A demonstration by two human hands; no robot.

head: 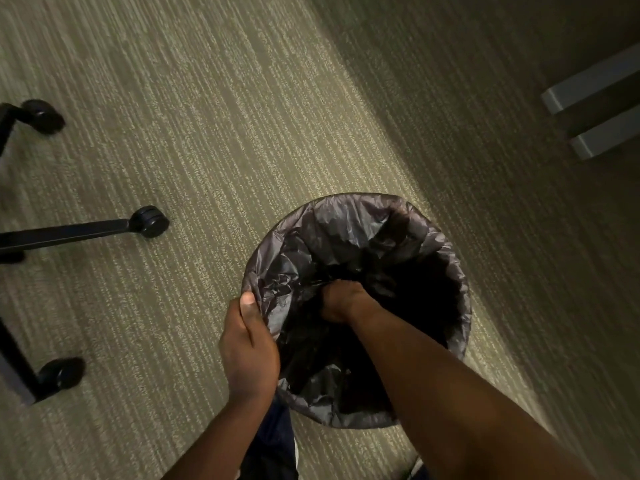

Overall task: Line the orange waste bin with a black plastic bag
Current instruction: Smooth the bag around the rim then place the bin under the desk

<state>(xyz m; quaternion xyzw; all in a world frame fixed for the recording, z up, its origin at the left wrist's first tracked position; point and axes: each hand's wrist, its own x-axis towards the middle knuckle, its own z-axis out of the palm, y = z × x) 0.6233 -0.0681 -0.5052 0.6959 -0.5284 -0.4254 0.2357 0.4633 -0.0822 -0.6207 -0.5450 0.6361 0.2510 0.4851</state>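
A black plastic bag (349, 226) is spread over the round mouth of the waste bin on the carpet; the bag folds over the rim all round, so none of the bin's orange shows. My left hand (247, 348) grips the bag-covered rim at its near left side, thumb on top. My right hand (341, 301) is down inside the bag, with the forearm crossing the rim from the lower right. Its fingers are buried in dark plastic, so I cannot see whether they are closed.
Black chair legs with casters stand at the left (150, 221), (43, 116), (62, 374). Grey desk feet (588, 84) lie at the upper right. Striped carpet (242, 116) surrounds the bin. Dark trousers (273, 445) show at the bottom.
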